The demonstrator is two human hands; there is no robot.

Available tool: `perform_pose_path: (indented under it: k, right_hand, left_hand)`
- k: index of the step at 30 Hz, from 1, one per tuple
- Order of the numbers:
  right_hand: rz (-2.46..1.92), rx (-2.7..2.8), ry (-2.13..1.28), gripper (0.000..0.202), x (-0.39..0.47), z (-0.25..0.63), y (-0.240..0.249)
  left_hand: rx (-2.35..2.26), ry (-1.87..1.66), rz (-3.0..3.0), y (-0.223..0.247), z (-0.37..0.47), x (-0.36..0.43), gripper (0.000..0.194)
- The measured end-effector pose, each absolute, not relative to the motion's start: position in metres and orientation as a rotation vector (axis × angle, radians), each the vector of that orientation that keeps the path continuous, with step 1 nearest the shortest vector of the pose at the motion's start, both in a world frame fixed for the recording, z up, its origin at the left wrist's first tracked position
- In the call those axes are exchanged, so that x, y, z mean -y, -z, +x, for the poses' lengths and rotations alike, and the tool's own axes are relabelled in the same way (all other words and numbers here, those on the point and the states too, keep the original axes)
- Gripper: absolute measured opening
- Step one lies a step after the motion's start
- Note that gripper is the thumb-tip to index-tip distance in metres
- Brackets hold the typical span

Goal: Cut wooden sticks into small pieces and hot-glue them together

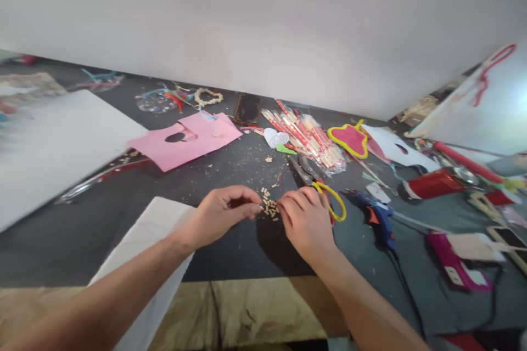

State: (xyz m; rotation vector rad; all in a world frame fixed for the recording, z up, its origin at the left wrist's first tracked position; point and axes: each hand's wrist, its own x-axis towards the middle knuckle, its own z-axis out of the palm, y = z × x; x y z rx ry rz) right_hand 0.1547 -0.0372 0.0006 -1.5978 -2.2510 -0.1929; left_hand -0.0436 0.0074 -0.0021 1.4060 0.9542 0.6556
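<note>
A small heap of short, pale cut stick pieces (269,205) lies on the dark tabletop between my two hands. My left hand (226,209) is closed in a pinch at the heap's left side; a tiny pale bit may be at its fingertips, too small to name. On the other side, my right hand (307,222) has its fingers curled down by the pieces, and what they hold, if anything, is hidden. Just beyond the right hand lie yellow-handled scissors (340,205) and dark-bladed cutters (302,170).
Bundled wooden chopsticks in red-and-white wrappers (308,134) lie further back. A blue glue gun (379,216) and a red can (432,184) are at right. Pink paper (185,145) with a cut-out and a white foam board (69,142) sit left; a white sheet (152,225) lies beside my left arm.
</note>
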Motion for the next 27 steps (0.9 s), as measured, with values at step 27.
perform_pose_path:
  k: [27]
  right_hand:
    - [-2.387, 1.42, -0.082, 0.024, 0.111, 0.323, -0.013]
  left_hand:
    - [-0.897, -0.695, 1.281, 0.004, -0.051, -0.012, 0.02]
